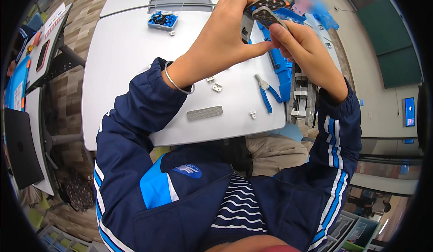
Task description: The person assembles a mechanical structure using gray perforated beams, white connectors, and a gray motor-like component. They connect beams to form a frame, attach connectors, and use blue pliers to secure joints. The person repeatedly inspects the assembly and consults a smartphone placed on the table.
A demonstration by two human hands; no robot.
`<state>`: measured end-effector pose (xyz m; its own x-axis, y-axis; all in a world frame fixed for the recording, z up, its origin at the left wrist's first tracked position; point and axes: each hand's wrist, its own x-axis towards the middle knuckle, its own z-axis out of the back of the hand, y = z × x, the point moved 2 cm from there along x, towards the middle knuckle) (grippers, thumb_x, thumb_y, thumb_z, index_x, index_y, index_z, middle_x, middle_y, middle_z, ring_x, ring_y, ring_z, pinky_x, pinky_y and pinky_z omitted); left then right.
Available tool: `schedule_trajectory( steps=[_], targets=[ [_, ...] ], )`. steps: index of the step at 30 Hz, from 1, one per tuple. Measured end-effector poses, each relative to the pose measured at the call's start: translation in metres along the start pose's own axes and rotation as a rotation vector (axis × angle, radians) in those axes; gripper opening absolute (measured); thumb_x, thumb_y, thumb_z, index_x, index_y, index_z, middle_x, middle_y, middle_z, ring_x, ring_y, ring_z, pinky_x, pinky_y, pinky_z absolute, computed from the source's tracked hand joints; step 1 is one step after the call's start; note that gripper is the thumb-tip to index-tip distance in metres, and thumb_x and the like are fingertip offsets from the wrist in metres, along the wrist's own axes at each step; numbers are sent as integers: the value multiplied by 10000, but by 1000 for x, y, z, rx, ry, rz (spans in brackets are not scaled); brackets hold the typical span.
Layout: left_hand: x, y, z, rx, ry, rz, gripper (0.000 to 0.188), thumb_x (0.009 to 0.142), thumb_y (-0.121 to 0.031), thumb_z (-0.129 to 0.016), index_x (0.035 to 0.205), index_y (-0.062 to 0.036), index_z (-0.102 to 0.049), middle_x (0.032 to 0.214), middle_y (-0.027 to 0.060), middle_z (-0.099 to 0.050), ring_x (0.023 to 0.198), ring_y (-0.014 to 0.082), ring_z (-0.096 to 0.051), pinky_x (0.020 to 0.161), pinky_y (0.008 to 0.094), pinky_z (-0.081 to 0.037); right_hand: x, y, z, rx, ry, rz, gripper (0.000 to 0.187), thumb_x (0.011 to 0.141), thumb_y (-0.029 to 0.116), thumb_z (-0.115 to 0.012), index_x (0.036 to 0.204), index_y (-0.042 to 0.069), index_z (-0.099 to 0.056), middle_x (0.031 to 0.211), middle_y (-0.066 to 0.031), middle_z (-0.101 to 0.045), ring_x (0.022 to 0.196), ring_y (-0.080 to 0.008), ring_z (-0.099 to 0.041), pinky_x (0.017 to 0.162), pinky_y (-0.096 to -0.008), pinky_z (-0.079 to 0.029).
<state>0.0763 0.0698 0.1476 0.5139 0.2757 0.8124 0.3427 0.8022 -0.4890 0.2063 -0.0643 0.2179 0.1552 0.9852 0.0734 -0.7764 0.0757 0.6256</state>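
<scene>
Two round-ended, perforated grey plates [265, 15]

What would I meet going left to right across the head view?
Black laptop, open clear plastic box, flat grey oblong plate, blue-handled pliers, long grey assembly, small lit wall screen.

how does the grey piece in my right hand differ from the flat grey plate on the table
The grey piece is raised in the right hand; the grey plate lies flat on the table. Fingers partly cover the grey piece, while the grey plate is uncovered. Both are grey.
</scene>
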Motion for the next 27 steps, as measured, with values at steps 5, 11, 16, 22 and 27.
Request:
schedule_trajectory(
  steps=[5,11,16,22,27],
  targets=[
    [0,-10,4,35,-41,-32,546,801,-276,-797,1162,57,-559,1037,168,-598,985,273,-549,861,357,-476,7,-3,-7,48,4,-21,494,1038,433,-510,807,7,-607,643,10,-472,598,-87,-426,548,-276,-338],
    [4,-10,8,-77,-4,112,376,793,-120,-696,1071,52,-511,954,245,-523,920,413,-539,827,442,-453,12,-1,-11,147,50,-132,494,1032,475,-504,776,62,-592,634,43,-447,583,-44,-422,527,-226,-332],
    [4,-12,11,-68,30,145,386,802,-145,-703,1060,68,-511,946,265,-542,923,412,-554,815,442,-459,15,5,-12,185,74,-107,492,1031,485,-504,780,72,-591,635,53,-442,576,-38,-414,516,-219,-326],
    [5,-16,14,-71,57,194,404,801,-161,-703,1050,89,-504,950,284,-549,932,420,-563,815,448,-465,16,4,-15,183,95,-112,495,1026,497,-508,781,76,-593,634,55,-442,566,-37,-409,511,-210,-329],
    [7,-18,16,-92,85,264,401,795,-163,-705,1036,90,-510,945,286,-550,921,420,-568,805,447,-466,17,1,-13,184,109,-172,494,1009,529,-523,793,92,-604,634,67,-443,545,-24,-402,484,-195,-323]
  ],
)
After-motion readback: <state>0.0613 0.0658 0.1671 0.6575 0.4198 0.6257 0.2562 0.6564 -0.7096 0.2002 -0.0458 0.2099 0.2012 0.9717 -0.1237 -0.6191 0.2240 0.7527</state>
